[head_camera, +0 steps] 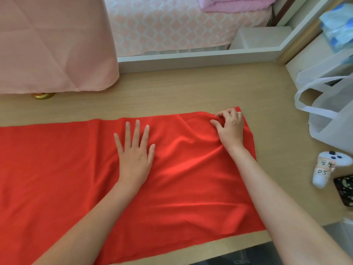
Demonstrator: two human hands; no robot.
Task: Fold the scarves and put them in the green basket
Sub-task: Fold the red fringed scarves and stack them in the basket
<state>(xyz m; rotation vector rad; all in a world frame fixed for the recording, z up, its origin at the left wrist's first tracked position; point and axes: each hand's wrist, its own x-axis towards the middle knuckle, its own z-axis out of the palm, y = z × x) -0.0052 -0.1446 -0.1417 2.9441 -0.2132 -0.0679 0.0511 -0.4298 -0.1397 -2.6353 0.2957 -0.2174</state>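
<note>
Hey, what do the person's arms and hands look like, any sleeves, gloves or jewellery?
No sleeves show: the left arm and right arm are bare to the picture's edge. The left hand and right hand wear no gloves; no ring, watch or bracelet is visible.

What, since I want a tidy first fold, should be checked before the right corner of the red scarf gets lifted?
1. Left hand pressing the scarf down, fingers straight: ok.
2. Right hand pinching the far right corner: ok.
3. Scarf smooth: not ok, creases run between the hands.
4. Controller and white bag off the cloth: ok.
5. Scarf's left end: cannot tell, it runs out of view.
6. Green basket within reach: cannot tell, not in view.
</note>
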